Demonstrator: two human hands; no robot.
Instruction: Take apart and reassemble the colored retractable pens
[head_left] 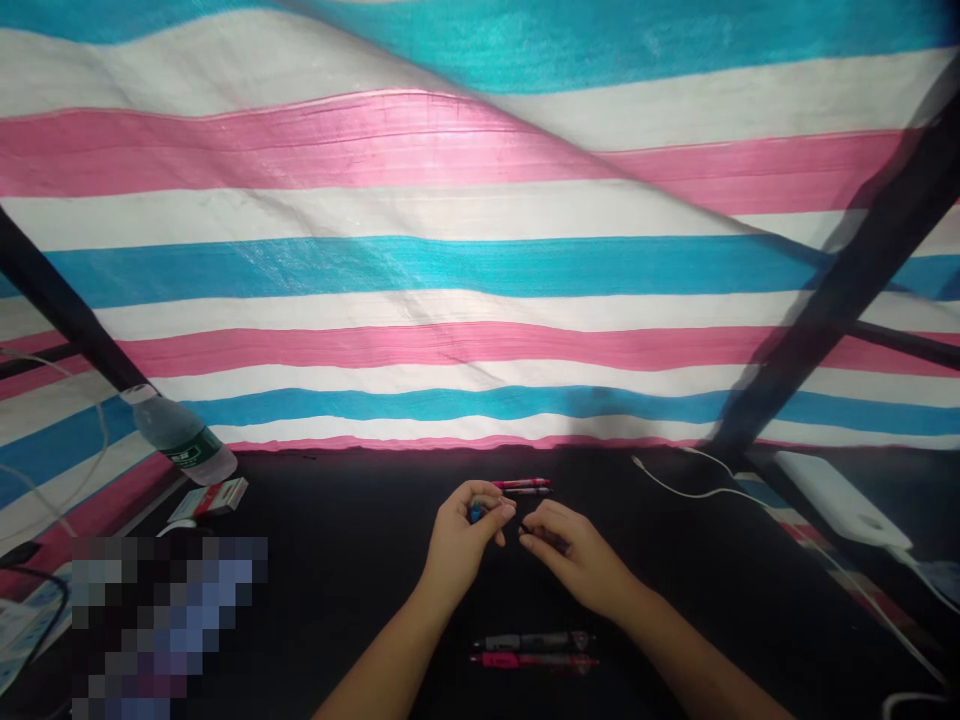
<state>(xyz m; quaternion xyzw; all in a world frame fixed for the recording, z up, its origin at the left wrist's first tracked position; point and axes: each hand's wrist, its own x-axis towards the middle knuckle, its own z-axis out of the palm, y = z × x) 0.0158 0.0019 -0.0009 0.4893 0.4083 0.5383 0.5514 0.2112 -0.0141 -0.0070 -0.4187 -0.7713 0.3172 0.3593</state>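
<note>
Over the middle of the black table, my left hand is closed with thumb and fingers pinched. A small blue piece shows between its fingers; its full shape is hidden. My right hand faces it across a narrow gap, fingers curled round a dark slim piece that is mostly covered. Just beyond the hands lie a red pen and a darker pen, partly behind my left hand. Nearer to me, a grey-black pen lies alongside a pink pen, both roughly crosswise.
On the left stand a tilted plastic bottle and a small box, with a blurred-out patch in front. A white power bank and a white cable lie at right. Striped sheeting hangs behind the table.
</note>
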